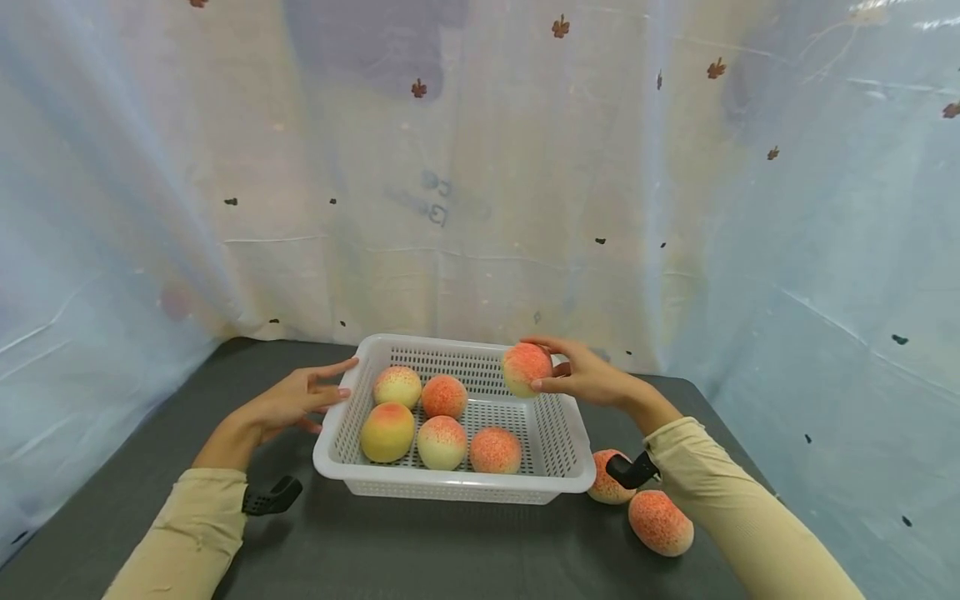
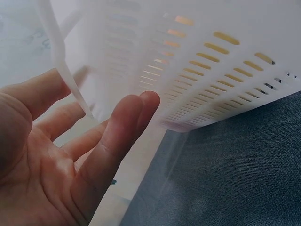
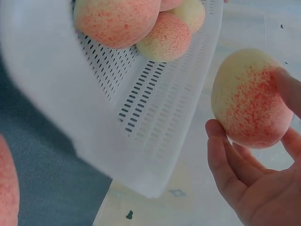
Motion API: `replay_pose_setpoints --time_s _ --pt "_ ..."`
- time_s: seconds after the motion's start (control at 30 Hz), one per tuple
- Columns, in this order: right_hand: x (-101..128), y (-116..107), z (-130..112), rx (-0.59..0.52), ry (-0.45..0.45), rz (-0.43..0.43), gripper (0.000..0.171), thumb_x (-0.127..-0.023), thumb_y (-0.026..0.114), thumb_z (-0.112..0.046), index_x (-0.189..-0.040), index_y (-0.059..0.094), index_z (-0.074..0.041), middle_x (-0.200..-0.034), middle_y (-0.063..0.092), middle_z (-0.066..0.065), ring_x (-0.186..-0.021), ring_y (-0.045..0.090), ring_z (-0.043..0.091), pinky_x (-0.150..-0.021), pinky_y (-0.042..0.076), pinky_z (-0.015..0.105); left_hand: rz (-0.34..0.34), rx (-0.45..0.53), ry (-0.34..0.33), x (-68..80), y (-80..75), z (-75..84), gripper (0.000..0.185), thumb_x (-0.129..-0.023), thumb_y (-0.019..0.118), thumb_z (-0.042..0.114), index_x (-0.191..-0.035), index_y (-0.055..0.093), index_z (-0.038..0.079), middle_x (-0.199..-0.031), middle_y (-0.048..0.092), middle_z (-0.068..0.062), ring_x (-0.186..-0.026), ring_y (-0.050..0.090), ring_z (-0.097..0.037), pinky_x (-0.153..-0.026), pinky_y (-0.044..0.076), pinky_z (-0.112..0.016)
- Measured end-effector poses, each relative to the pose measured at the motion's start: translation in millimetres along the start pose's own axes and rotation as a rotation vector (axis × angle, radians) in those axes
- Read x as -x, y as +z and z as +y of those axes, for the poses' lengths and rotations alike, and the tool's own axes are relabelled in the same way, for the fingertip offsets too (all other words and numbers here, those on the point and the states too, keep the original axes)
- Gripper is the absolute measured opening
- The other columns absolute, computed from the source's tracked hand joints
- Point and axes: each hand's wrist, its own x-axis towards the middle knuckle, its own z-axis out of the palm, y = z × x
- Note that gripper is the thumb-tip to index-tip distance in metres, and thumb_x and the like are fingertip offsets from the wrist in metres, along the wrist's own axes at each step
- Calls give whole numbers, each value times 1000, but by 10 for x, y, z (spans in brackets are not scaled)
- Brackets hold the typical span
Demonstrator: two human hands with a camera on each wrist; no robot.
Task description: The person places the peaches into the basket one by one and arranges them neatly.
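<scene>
From the head view, the right hand (image 1: 592, 377) holds a peach (image 1: 527, 368) over the far right corner of the white basket (image 1: 558, 475), fingers curled round the fruit from behind and thumb under it, so the peach hangs above the rim rather than resting on it. The left hand (image 1: 296, 402) lies at the basket's left edge with fingers straight and loosely spread, fingertips at the rim, seemingly to steady it. Five peaches (image 1: 442, 442) sit inside the basket, and two more peaches (image 1: 660, 522) lie on the dark table (image 1: 420, 550) just right of it. In the left wrist view, the left hand (image 2: 70, 160) is open, its fingers (image 2: 127, 127) extended beside the slotted wall of the basket (image 2: 225, 70), close to it; contact cannot be confirmed. In the right wrist view, the peach (image 3: 251, 99) is cradled between the fingertips (image 3: 218, 146) below and a finger on its far side, clear of the basket (image 3: 155, 113) corner beside it.
</scene>
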Motion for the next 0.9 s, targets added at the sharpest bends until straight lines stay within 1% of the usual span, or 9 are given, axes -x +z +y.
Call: replay_pose_setpoints --time_s 0.23,0.33,0.5,0.6,0.67,0.73,0.8,0.9 --pt "-156 23 -42 10 23 -5 70 -99 67 -15 -159 32 -12 -148 47 25 -122 63 41 -97 54 46 -7 3 7 0 9 -19 78 -102 61 36 -164 15 24 -158 38 -28 -116 67 -27 -83 61 -49" --pt "-218 35 -79 22 29 -6 69 -98 66 -14 -158 32 -12 -148 46 25 -125 61 44 -97 54 46 -8 5 12 -8 6 -22 78 -102 61 36 -164 15 24 -158 39 -27 -116 67 -27 -83 61 -49" --pt "-312 58 -100 57 58 0 68 -98 66 -12 -157 33 -12 -147 46 24 -120 63 41 -94 54 44 -19 2 29 -27 -2 -12 76 -103 60 34 -164 15 25 -158 38 -27 -118 67 -29 -82 61 -49" --pt "-369 85 -80 90 58 -2 66 -98 66 -11 -156 34 -9 -144 48 23 -116 64 38 -93 55 43 -20 -6 30 -34 -1 -7 75 -103 59 34 -164 16 25 -158 38 -27 -117 67 -29 -82 61 -48" --pt "-406 111 -70 113 64 -3 66 -98 66 -10 -155 35 -9 -143 49 22 -115 63 36 -92 55 41 -21 -10 28 -34 -1 -8 75 -103 59 34 -164 16 25 -158 38 -27 -117 67 -29 -81 61 -48" --pt "-442 136 -61 135 77 -7 64 -97 66 -10 -154 36 -8 -142 49 21 -117 60 35 -91 54 40 -18 -13 27 -33 -2 -14 76 -103 60 35 -164 16 25 -158 38 -27 -117 67 -29 -81 61 -48" --pt "-480 162 -48 165 108 -11 64 -96 68 -12 -153 38 -9 -141 50 20 -119 58 33 -91 53 39 -17 -13 27 -28 -6 -23 76 -103 60 35 -164 16 25 -159 37 -27 -118 66 -30 -81 61 -48" --pt "-525 204 -41 198 187 -26 65 -95 70 -17 -152 40 -14 -143 50 20 -125 52 33 -96 50 44 -18 -13 28 -12 -13 -36 77 -103 60 36 -164 15 26 -159 36 -27 -119 65 -31 -80 61 -47"
